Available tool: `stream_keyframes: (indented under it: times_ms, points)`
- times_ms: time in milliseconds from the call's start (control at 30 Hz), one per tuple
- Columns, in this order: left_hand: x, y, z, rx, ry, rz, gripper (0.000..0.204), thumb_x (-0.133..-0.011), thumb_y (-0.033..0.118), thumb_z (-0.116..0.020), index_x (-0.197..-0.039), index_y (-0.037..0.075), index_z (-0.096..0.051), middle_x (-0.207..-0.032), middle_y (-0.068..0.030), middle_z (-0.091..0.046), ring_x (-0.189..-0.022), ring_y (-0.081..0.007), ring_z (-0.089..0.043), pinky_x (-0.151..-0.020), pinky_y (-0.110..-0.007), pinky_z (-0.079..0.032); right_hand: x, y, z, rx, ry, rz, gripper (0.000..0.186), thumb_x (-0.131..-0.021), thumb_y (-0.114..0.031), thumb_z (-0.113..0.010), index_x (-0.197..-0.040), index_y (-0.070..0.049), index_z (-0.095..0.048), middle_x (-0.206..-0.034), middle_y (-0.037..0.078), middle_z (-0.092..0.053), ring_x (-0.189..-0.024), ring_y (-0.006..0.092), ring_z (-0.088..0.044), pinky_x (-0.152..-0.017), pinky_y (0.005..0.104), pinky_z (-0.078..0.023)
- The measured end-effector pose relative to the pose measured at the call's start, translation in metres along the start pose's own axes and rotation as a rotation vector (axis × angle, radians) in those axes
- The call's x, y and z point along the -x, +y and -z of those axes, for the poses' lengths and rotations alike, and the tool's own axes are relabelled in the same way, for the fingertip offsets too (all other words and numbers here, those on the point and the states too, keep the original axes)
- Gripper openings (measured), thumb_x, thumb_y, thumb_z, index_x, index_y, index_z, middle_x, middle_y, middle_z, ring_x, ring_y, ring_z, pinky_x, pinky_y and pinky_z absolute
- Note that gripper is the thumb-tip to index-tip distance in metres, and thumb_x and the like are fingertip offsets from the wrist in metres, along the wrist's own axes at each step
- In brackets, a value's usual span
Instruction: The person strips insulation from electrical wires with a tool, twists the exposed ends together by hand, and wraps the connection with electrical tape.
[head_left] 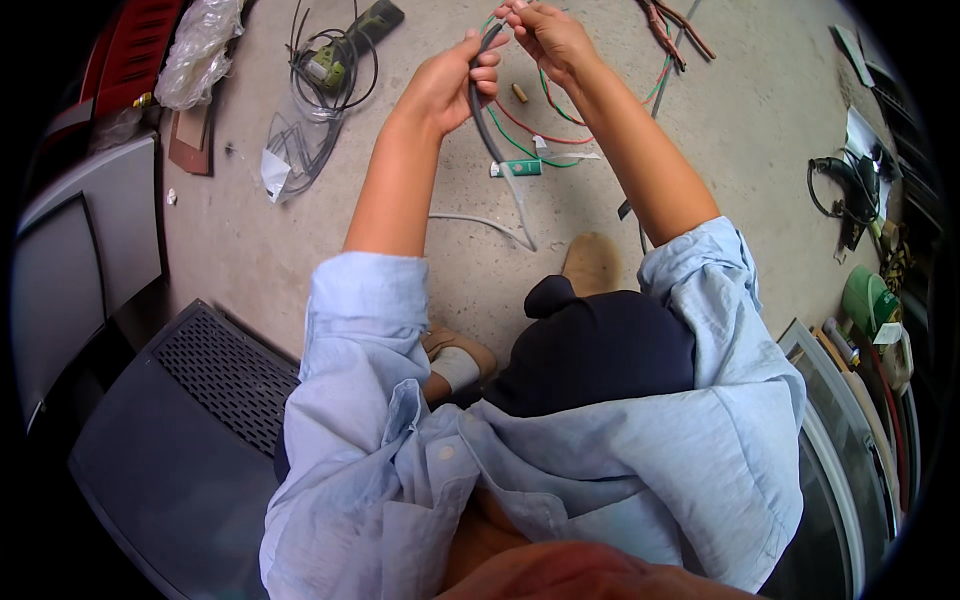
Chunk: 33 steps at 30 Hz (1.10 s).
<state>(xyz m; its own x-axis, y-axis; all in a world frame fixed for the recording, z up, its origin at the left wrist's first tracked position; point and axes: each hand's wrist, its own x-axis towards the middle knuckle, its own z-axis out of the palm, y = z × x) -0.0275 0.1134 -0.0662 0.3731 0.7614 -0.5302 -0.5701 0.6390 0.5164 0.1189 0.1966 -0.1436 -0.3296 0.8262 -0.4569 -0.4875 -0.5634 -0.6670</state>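
Observation:
My left hand (455,80) is wrapped round a thick dark grey cable (482,118), which hangs down toward the floor from my fist. Just right of it, at the top of the view, my right hand (550,38) pinches near the cable's upper end. What lies between those fingertips is too small to make out. Red and green wires (535,132) curve below my hands. A small green box (517,168) lies on the floor by the cable, and a brass-coloured cylinder (519,93) rests between my forearms. Pale grey tubing (480,220) bends across the floor closer to me.
A green angle grinder (335,62) with a coiled black cord lies at the far left, near a clear bag of grey cable (300,145). A black corded tool (850,185) is at the right. Dark panels (220,370) stand at the near left; a framed screen (830,450) leans at the right.

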Motion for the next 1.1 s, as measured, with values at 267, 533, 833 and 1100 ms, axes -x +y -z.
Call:
stream_keyframes:
  times_ms: [267, 533, 833, 1100]
  points:
    - [-0.006, -0.016, -0.01, 0.12, -0.02, 0.132, 0.026, -0.104, 0.031, -0.035, -0.096, 0.008, -0.046, -0.063, 0.005, -0.034, -0.049, -0.0041, -0.03, -0.044, -0.02, -0.028, 0.007, -0.006, -0.001, 0.073, 0.007, 0.08, 0.012, -0.092, -0.02, -0.06, -0.091, -0.008, -0.061, -0.077, 0.001, -0.064, -0.058, 0.0044, -0.049, -0.049, 0.0158, -0.037]
    - [-0.005, -0.031, -0.01, 0.421, -0.311, 0.103, 0.027, -0.104, 0.03, -0.033, -0.089, 0.009, -0.043, -0.063, 0.0043, -0.033, -0.05, -0.0058, -0.029, -0.047, -0.02, -0.03, -0.001, 0.0, 0.0, 0.001, 0.027, 0.084, 0.009, -0.092, -0.014, -0.058, -0.091, -0.006, -0.061, -0.077, 0.002, -0.063, -0.054, 0.0048, -0.045, -0.046, 0.0167, -0.034]
    - [0.005, -0.036, -0.026, 0.389, -0.201, 0.016, 0.027, -0.104, 0.03, -0.033, -0.089, 0.009, -0.042, -0.065, 0.0041, -0.033, -0.052, -0.0057, -0.03, -0.048, -0.02, -0.029, 0.0, -0.007, -0.011, -0.036, 0.025, 0.14, 0.006, -0.091, -0.008, -0.053, -0.089, -0.006, -0.058, -0.076, 0.005, -0.063, -0.052, 0.0054, -0.044, -0.045, 0.0169, -0.036]
    - [0.013, -0.052, -0.025, 0.401, -0.214, -0.023, 0.027, -0.104, 0.029, -0.032, -0.089, 0.009, -0.042, -0.065, 0.0044, -0.033, -0.052, -0.0053, -0.028, -0.047, -0.02, -0.028, -0.021, -0.007, -0.009, 0.04, 0.134, 0.199, 0.006, -0.09, -0.005, -0.051, -0.089, -0.005, -0.057, -0.075, 0.007, -0.063, -0.05, 0.0068, -0.043, -0.045, 0.0186, -0.036]
